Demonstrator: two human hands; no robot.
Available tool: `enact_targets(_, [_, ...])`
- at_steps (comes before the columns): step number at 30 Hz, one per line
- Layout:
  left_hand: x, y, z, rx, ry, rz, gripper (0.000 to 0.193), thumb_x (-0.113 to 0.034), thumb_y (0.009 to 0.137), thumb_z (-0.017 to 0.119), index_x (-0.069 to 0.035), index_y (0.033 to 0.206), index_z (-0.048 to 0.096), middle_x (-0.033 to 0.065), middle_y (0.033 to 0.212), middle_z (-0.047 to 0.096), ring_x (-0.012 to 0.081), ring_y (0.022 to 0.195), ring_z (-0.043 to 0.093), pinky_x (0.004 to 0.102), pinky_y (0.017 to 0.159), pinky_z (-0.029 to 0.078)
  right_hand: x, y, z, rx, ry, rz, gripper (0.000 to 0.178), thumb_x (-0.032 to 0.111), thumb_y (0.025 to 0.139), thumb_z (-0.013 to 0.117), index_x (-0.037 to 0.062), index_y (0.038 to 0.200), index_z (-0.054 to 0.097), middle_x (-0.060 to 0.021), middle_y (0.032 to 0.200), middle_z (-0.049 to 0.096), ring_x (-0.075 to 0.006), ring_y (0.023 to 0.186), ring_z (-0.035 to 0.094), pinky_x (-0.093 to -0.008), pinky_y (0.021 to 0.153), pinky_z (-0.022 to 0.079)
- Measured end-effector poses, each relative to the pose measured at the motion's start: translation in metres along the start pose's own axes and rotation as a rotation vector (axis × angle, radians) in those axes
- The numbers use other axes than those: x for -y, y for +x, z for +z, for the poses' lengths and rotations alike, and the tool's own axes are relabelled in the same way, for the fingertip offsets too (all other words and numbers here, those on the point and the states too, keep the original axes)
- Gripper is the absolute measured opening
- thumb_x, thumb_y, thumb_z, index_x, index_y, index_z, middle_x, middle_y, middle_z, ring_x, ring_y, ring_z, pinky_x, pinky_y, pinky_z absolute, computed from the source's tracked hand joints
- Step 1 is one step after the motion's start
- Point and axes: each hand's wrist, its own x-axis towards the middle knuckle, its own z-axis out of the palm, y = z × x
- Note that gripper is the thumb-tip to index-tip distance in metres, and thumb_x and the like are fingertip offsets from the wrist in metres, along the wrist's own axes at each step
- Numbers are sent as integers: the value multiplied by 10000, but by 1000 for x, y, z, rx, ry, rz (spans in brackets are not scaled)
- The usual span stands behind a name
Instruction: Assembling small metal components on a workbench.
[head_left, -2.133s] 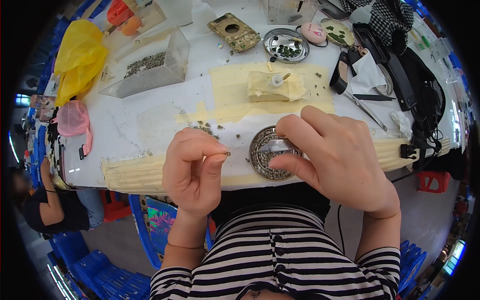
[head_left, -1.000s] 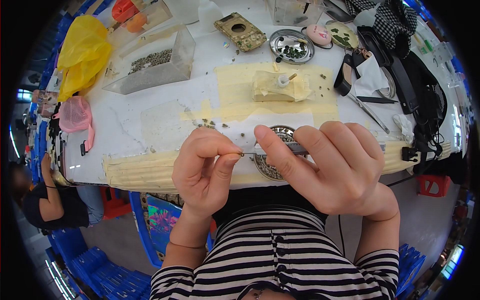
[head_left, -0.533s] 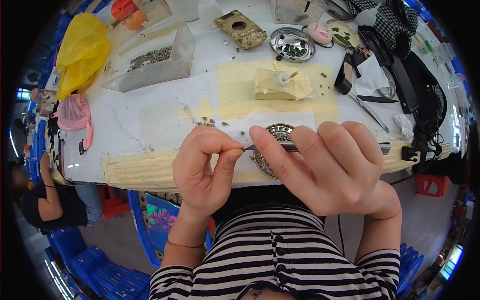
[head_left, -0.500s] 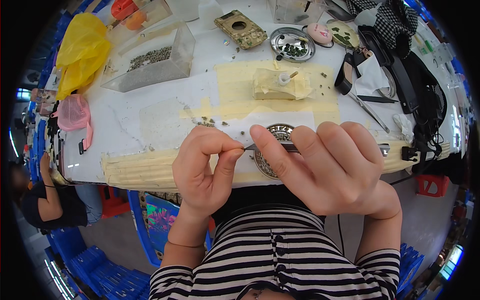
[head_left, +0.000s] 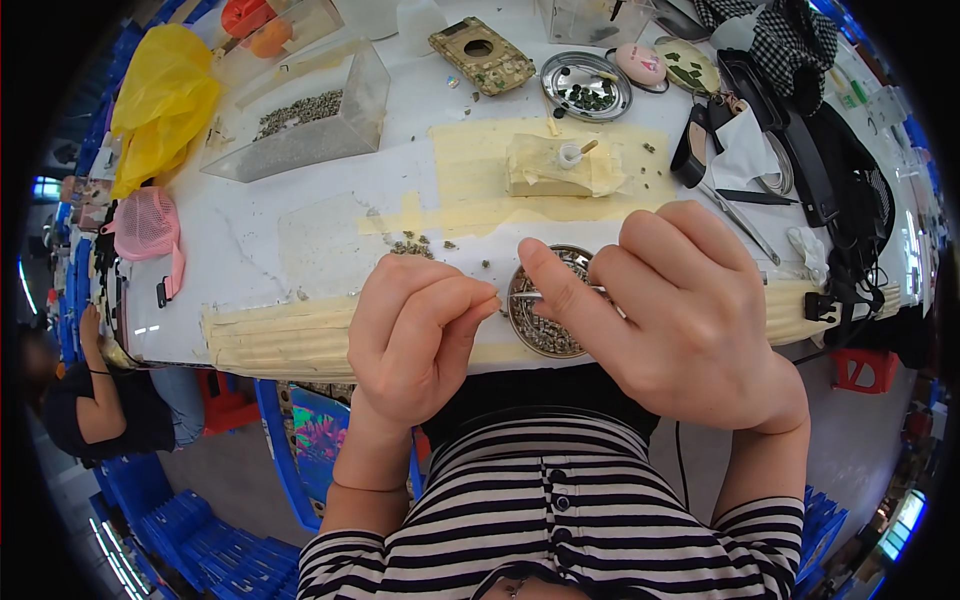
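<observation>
My left hand (head_left: 415, 335) is closed in a pinch, thumb against index finger. Whatever sits between those fingertips is too small to name. My right hand (head_left: 685, 320) grips slim metal tweezers (head_left: 525, 295), their pointed end directed at the left fingertips with a slight gap. The rest of the tweezers is mostly hidden by the right fingers. Below both hands lies a round metal dish (head_left: 534, 347) full of small grey-brown pieces, partly covered by the right hand. Several similar loose pieces (head_left: 412, 245) lie on the white table beyond my left hand.
A taped block (head_left: 535, 180) holds a small white cup with a stick. Behind it are a steel plate (head_left: 612, 112) of dark green bits and a camouflage-patterned box (head_left: 490, 62). A clear bin (head_left: 365, 120) stands left; long metal tweezers (head_left: 745, 225) lie right. Another person (head_left: 105, 410) sits at left.
My right hand has risen slightly and tilted, so less of the tweezers shows. The left fingertips have shifted a little right and curled closer together. More of the dish is visible.
</observation>
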Motion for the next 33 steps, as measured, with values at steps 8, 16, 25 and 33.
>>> enact_targets(8, [5, -1, 3, -1, -44, 31, 201, 23, 724, 775, -3, 882, 653, 82, 792, 612, 234, 687, 569, 321, 589, 456, -6, -1, -3, 41, 104, -13, 271, 188, 680, 712, 94, 935, 710, 19, 653, 448, -136, 577, 461, -290, 549, 372])
enact_targets(16, [5, -2, 2, -26, -70, 10, 186, 22, 744, 770, -1, 890, 657, 80, 800, 610, 223, 691, 567, 312, 593, 453, -7, -1, -1, 46, 125, 25, 281, 223, 745, 740, 68, 976, 701, 14, 655, 463, -132, 546, 486, -283, 525, 373])
enact_targets(25, [3, 0, 2, -63, 35, 79, 161, 23, 764, 758, -5, 879, 650, 82, 800, 610, 223, 712, 573, 293, 615, 461, -10, 0, -3, 191, 369, 193, 283, 223, 817, 731, 32, 1018, 679, -48, 654, 552, -220, 536, 552, -336, 512, 418])
enact_targets(33, [5, -8, 7, -82, -1161, -594, 135, -129, 996, 570, 2, 967, 585, 59, 868, 577, 90, 681, 473, 219, 604, 403, -12, -8, -3, 85, 566, 371, 211, 148, 844, 704, 22, 1012, 688, -93, 716, 639, -262, 579, 583, -341, 552, 442])
